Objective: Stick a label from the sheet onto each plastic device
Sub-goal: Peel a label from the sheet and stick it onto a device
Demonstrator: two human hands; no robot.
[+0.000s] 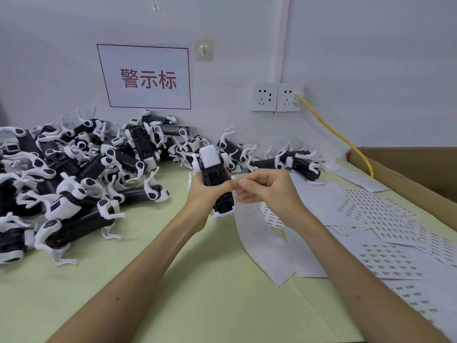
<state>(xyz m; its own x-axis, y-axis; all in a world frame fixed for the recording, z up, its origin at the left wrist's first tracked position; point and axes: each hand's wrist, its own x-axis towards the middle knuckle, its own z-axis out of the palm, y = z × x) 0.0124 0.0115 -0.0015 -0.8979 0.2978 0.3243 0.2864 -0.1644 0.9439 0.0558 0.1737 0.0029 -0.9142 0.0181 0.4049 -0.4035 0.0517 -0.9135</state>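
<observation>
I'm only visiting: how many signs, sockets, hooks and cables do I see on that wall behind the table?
Red-bordered sign: 1
Wall sockets: 2
Clear stick-on hooks: 2
Yellow cable, plugged into the right-hand socket: 1
Total: 6

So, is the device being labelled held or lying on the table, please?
Held: the left hand grips the device, white end uppermost.

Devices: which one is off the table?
The device gripped upright in the left hand, at centre, with the right hand pinching a white strip beside it. All the others lie heaped on the table by the wall.
</observation>
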